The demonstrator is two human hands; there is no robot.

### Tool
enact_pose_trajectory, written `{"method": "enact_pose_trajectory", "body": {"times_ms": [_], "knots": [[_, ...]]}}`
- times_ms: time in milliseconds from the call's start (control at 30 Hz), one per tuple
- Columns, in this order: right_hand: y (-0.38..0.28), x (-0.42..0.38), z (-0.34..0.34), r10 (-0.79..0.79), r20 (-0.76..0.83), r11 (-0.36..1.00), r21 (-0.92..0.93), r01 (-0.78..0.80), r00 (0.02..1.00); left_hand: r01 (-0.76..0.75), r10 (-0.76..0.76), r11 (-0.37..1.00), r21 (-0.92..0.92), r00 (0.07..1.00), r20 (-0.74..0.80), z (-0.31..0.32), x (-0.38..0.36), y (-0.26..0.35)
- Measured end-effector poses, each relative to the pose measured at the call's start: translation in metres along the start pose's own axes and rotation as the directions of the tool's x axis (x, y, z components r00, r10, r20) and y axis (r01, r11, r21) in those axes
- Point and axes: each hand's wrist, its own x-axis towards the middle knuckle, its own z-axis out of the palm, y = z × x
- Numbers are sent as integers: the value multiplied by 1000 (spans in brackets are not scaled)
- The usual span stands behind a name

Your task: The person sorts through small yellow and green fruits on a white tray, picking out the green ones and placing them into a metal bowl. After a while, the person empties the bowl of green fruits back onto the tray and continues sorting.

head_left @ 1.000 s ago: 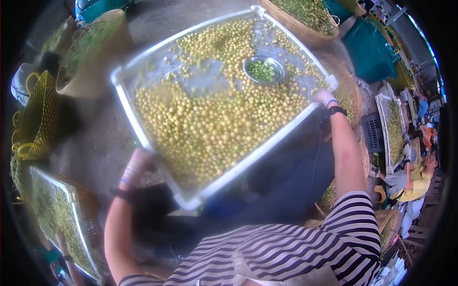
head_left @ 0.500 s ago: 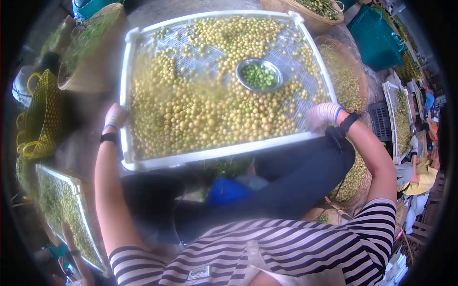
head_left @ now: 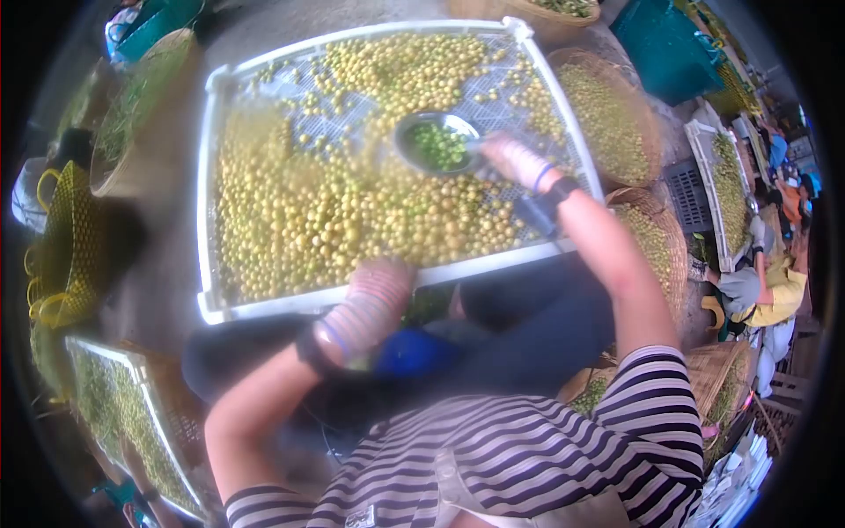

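Note:
A white mesh tray [head_left: 204,194] with a raised rim rests across my lap, spread with small round yellow-green fruits [head_left: 330,216]. On the fruits, right of the tray's middle, sits a small metal bowl [head_left: 403,151] holding bright green pieces. My right hand [head_left: 512,160], in a striped glove, pinches the bowl's right rim. My left hand [head_left: 377,295], gloved the same way, lies over the near rim of the tray, its fingertips blurred at the edge of the fruits.
Woven baskets of fruit [head_left: 607,114] stand along the right, near a green tub [head_left: 666,48] and a dark crate [head_left: 687,195]. At left are a yellow woven bag [head_left: 66,251] and another fruit tray [head_left: 150,414]. A person in yellow [head_left: 779,290] works at far right.
My left hand left the tray's left side and came to its near rim. My right hand went from the right corner up to the bowl. The view shifted slightly.

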Motion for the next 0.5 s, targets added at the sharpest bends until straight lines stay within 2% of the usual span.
{"method": "enact_pose_trajectory", "body": {"times_ms": [67,167,233,300,333,367,400,433,500], "knots": [[-3,-6,16,8,-133,997,-72,-18,991,46,-43,995,84,999,-30,15,13,8],[-13,-21,28,-42,-219,990,-138,12,975,-1,0,997,83,1000,4,13,14,6],[-16,-10,45,-89,-214,984,-169,52,973,0,3,989,146,1000,-19,14,10,7],[-19,5,71,-227,-143,969,-135,208,963,-18,24,990,143,999,-37,24,9,-5],[-27,9,89,-244,-141,956,-198,215,959,-29,39,990,136,997,-68,29,4,-12],[-30,10,107,-251,-125,967,-82,242,960,-42,51,990,137,997,-62,26,-1,-16],[-41,2,125,-230,-110,971,-86,221,967,-62,68,990,129,996,-49,20,-8,-21],[-42,3,138,-304,-101,952,-82,296,947,-76,82,990,122,996,-41,15,-12,-25],[-47,13,158,-229,-39,972,37,230,973,-88,95,989,122,994,-49,16,-10,-36]]}}
